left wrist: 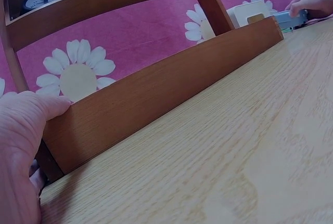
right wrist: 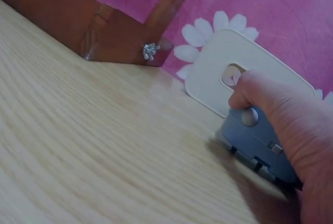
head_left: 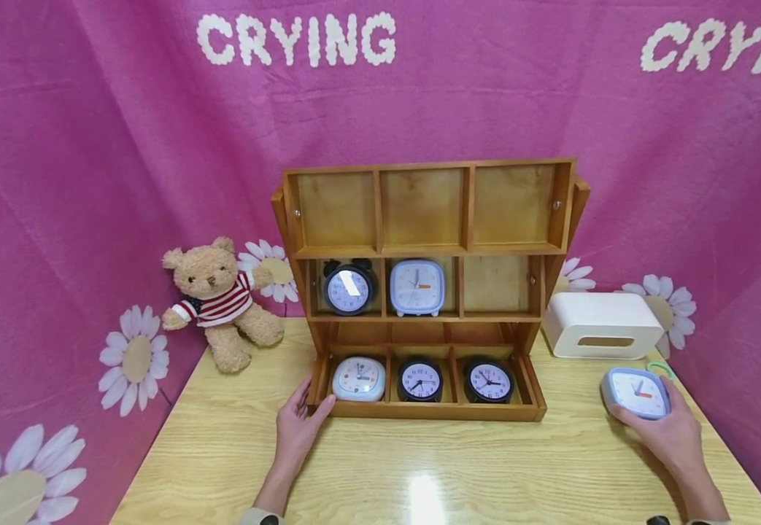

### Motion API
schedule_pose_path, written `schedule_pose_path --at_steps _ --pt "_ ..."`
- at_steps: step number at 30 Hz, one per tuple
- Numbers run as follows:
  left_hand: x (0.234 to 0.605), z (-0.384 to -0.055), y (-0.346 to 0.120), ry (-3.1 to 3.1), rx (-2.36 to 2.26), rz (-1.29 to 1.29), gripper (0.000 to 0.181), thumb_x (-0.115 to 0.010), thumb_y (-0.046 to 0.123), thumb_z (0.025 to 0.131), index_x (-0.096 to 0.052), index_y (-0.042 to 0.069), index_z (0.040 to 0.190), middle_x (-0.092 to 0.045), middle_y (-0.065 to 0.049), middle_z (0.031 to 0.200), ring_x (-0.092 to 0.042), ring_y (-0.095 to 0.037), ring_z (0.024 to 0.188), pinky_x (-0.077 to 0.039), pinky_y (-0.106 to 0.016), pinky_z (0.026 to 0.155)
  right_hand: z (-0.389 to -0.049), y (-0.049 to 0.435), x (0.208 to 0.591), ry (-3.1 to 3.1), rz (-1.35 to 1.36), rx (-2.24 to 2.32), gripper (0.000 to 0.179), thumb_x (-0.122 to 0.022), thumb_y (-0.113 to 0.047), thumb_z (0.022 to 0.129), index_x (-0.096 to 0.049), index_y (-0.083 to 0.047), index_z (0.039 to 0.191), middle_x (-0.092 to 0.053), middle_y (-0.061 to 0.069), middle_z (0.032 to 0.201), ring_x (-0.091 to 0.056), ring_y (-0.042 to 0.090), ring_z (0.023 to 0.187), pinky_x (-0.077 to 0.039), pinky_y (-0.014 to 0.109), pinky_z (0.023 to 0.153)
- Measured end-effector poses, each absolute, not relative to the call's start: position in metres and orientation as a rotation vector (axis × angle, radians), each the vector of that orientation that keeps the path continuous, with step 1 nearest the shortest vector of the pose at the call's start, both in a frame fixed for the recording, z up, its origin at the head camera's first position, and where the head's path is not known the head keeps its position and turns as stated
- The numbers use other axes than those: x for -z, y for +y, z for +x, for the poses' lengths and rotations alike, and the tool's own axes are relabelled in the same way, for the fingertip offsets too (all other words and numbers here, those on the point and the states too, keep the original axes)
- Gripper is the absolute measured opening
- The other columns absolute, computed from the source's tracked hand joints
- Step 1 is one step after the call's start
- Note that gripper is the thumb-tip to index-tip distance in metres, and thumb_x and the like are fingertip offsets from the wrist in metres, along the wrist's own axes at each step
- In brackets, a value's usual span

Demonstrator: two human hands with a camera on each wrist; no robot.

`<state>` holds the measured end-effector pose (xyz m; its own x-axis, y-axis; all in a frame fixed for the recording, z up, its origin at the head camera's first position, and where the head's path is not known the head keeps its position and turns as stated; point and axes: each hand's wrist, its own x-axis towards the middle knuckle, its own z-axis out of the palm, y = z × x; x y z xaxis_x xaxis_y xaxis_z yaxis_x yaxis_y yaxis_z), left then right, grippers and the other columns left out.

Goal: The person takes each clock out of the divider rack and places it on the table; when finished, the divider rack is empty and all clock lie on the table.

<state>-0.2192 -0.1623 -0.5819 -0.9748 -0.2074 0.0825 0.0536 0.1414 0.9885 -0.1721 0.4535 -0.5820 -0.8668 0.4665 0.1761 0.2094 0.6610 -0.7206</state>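
My left hand (head_left: pixel 300 421) holds the front left corner of a three-tier wooden shelf (head_left: pixel 429 412). Its thumb lies on the front board (left wrist: pixel 156 89) in the left wrist view, with other fingers partly hidden round the side. At the far right, my right hand (head_left: pixel 675 430) grips a blue square alarm clock (head_left: pixel 636 392) by its sides, face up. The right wrist view shows this clock's edge (right wrist: pixel 257 146) just above the table. On the bottom tier sit a pale rounded clock (head_left: pixel 359 379) and two black round clocks, one in the middle (head_left: pixel 420 381) and one at right (head_left: pixel 489 382).
The middle tier holds a black twin-bell clock (head_left: pixel 349 289) and another blue square clock (head_left: pixel 416 287). A white tissue box (head_left: pixel 606 321) stands behind my right hand, near a green ring (head_left: pixel 659 369). A teddy bear (head_left: pixel 216 299) sits at left against the pink cloth (head_left: pixel 157 87).
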Motion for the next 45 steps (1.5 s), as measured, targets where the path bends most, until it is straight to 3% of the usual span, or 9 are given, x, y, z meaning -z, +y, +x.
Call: schedule_pose_path --at_steps 5,14,23,27,30,33,37,45 --pt "0.582 -0.219 -0.163 -2.216 1.931 0.145 0.073 -0.083 0.020 0.091 -0.050 0.000 0.153 -0.050 -0.024 0.155 -0.043 -0.036 0.147 -0.033 -0.052 0.122 -0.171 0.458 0.588 -2.505 -0.537 -1.026 0.107 -0.090 -0.032 0.077 -0.031 -0.001 0.161 -0.047 0.038 0.147 -0.047 0.052 0.127 -0.035 0.047 0.098" --pt "0.582 -0.219 -0.162 -2.221 1.909 0.137 0.072 -0.084 0.021 0.091 -0.052 -0.001 0.151 -0.051 -0.025 0.154 -0.044 -0.038 0.146 -0.033 -0.054 0.121 -0.169 0.459 0.595 -2.460 -0.472 -1.026 0.109 -0.089 -0.028 0.078 -0.027 0.000 0.163 -0.044 0.041 0.149 -0.045 0.055 0.131 -0.031 0.041 0.116" --pt "0.580 -0.216 -0.165 -2.225 1.935 0.140 0.074 -0.083 0.021 0.091 -0.049 0.000 0.153 -0.049 -0.023 0.156 -0.043 -0.035 0.147 -0.032 -0.049 0.123 -0.168 0.455 0.597 -2.423 -0.480 -1.002 0.107 -0.093 -0.027 0.073 -0.037 -0.002 0.160 -0.051 0.037 0.144 -0.050 0.052 0.127 -0.035 0.041 0.107" --pt "0.581 -0.217 -0.163 -2.224 1.942 0.147 0.074 -0.084 0.021 0.091 -0.049 -0.001 0.153 -0.047 -0.024 0.157 -0.041 -0.036 0.149 -0.031 -0.049 0.123 -0.167 0.455 0.595 -2.406 -0.498 -0.997 0.107 -0.095 -0.027 0.071 -0.039 -0.003 0.159 -0.053 0.036 0.144 -0.052 0.051 0.125 -0.035 0.027 0.104" --pt "0.581 -0.219 -0.162 -2.222 1.948 0.149 0.074 -0.084 0.020 0.091 -0.049 -0.002 0.153 -0.045 -0.025 0.158 -0.039 -0.037 0.150 -0.030 -0.049 0.123 -0.166 0.456 0.594 -2.405 -0.511 -0.994 0.108 -0.095 -0.028 0.071 -0.039 -0.003 0.159 -0.052 0.036 0.146 -0.051 0.052 0.127 -0.036 0.031 0.107" --pt "0.582 -0.218 -0.162 -2.219 1.951 0.141 0.074 -0.083 0.020 0.091 -0.049 -0.002 0.153 -0.045 -0.025 0.158 -0.039 -0.037 0.150 -0.030 -0.048 0.123 -0.165 0.455 0.594 -2.408 -0.516 -1.019 0.107 -0.092 -0.028 0.074 -0.036 -0.002 0.160 -0.048 0.038 0.148 -0.048 0.056 0.132 -0.035 0.048 0.115" --pt "0.582 -0.217 -0.162 -2.221 1.948 0.142 0.073 -0.083 0.020 0.091 -0.049 -0.002 0.153 -0.047 -0.024 0.157 -0.040 -0.036 0.149 -0.030 -0.048 0.123 -0.163 0.454 0.594 -2.410 -0.536 -1.024 0.102 -0.090 -0.026 0.076 -0.037 0.001 0.159 -0.047 0.039 0.148 -0.046 0.059 0.133 -0.034 0.064 0.114" --pt "0.581 -0.217 -0.163 -2.238 1.928 0.149 0.075 -0.084 0.023 0.091 -0.049 -0.002 0.153 -0.047 -0.025 0.157 -0.041 -0.037 0.149 -0.031 -0.049 0.123 -0.167 0.452 0.594 -2.369 -0.533 -1.006 0.099 -0.091 -0.024 0.074 -0.042 0.000 0.157 -0.052 0.040 0.143 -0.050 0.059 0.128 -0.037 0.066 0.109"
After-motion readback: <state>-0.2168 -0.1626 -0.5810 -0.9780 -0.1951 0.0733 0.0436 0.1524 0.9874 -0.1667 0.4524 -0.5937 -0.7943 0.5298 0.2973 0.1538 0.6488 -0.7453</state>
